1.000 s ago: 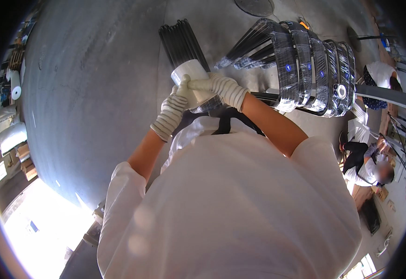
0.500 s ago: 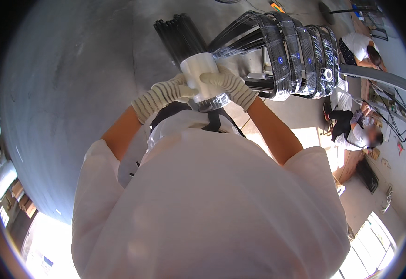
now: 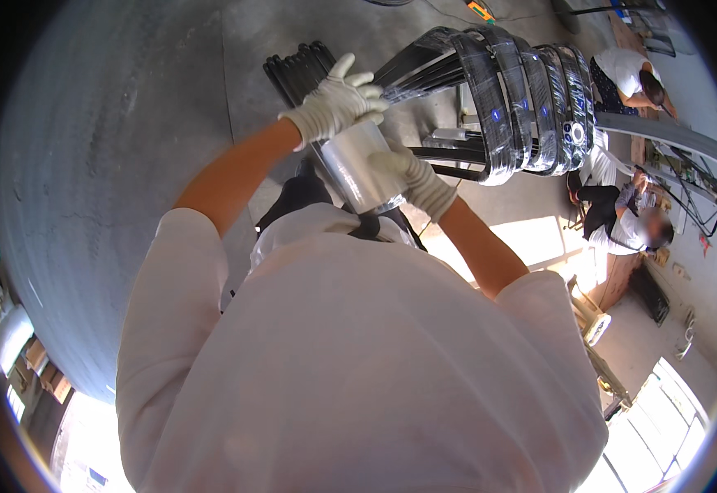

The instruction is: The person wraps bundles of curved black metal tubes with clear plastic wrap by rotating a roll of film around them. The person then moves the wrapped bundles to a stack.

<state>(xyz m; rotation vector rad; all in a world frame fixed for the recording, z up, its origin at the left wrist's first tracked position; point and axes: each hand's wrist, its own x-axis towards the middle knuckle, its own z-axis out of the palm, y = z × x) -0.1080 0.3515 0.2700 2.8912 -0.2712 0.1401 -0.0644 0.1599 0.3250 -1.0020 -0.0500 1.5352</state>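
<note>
Workshop: concrete floor [image 3: 128,164], film-wrapped black frames [image 3: 506,99].

You stand on a grey concrete floor [image 3: 128,123]. On it, ahead of you, lies a bundle of black rods [image 3: 292,66], and just beside that stands a film-wrapped stack of black frames [image 3: 498,99].

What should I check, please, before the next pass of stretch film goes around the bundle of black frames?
1. Left hand gloved and on the top end of the stretch film roll: ok.
2. Right hand gloved and gripping the roll's lower side: ok.
3. Film stretched from the roll to the wrapped bundle of black frames: cannot tell.
4. Loose black rods on the floor clear of the hands: ok.
5. Seated co-worker apart from the bundle: ok.
6. Film left on the roll: cannot tell.
</note>
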